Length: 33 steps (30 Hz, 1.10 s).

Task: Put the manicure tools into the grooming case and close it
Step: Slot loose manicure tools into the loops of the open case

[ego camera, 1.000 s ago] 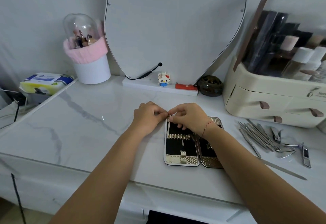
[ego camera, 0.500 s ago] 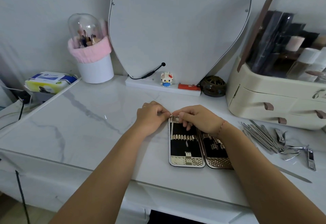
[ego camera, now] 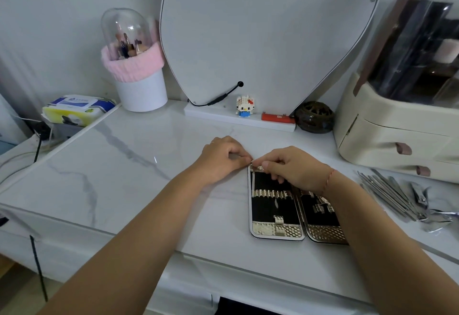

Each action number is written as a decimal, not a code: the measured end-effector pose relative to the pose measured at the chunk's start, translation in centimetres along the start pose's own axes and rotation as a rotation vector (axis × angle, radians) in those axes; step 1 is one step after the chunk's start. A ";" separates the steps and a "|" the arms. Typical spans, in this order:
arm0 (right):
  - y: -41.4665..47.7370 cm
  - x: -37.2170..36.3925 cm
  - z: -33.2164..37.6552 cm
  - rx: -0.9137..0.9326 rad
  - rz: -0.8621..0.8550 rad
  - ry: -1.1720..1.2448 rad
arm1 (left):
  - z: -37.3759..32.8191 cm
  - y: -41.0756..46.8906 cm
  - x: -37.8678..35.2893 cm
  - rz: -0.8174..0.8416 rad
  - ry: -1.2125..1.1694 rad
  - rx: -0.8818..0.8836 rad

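The grooming case [ego camera: 275, 215] lies open flat on the marble table, two gold-trimmed halves with black lining and empty elastic loops. My left hand [ego camera: 221, 158] pinches at the case's top left corner. My right hand [ego camera: 293, 168] has its fingers curled over the top end of the left half, fingertips meeting the left hand's. A thin silver strip runs down the left inner edge below the fingers; whether it is a tool is unclear. The loose manicure tools [ego camera: 392, 195], with a nail clipper [ego camera: 419, 195] among them, lie in a pile to the right of the case.
A cream cosmetics organizer [ego camera: 397, 138] stands at the back right, just behind the tools. At the back are a mirror [ego camera: 260, 29], a small block figure [ego camera: 244, 106], a dark round jar [ego camera: 314, 116] and a pink-cuffed brush holder [ego camera: 139, 91]. A wipes pack [ego camera: 74, 108] sits far left.
My right hand has slid up from the middle of the left half to its top end. My left hand stays at the top left corner. The view has shifted slightly.
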State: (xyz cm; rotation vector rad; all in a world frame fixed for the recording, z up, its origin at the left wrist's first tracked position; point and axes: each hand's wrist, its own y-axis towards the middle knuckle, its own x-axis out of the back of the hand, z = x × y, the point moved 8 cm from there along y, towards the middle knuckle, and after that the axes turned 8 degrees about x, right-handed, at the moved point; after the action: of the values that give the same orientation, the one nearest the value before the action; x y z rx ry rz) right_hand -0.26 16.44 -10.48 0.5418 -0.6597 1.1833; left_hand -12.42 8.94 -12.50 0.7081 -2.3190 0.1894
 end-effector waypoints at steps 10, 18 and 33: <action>-1.2 -0.6 0.3 0.084 0.221 -0.463 | -0.6 -0.2 0.0 -0.002 0.044 -0.036; -2.0 -0.5 0.4 0.208 0.130 -0.544 | -0.9 -0.4 0.1 -0.016 0.070 -0.045; -1.7 0.2 -0.3 0.143 -0.056 -0.249 | -1.1 -0.4 0.1 -0.018 0.062 -0.038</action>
State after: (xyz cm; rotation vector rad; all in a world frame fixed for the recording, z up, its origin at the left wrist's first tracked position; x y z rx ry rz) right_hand 1.46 16.29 -10.67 0.8322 -0.7696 1.1257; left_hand -11.66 8.91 -11.65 0.6942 -2.2511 0.1568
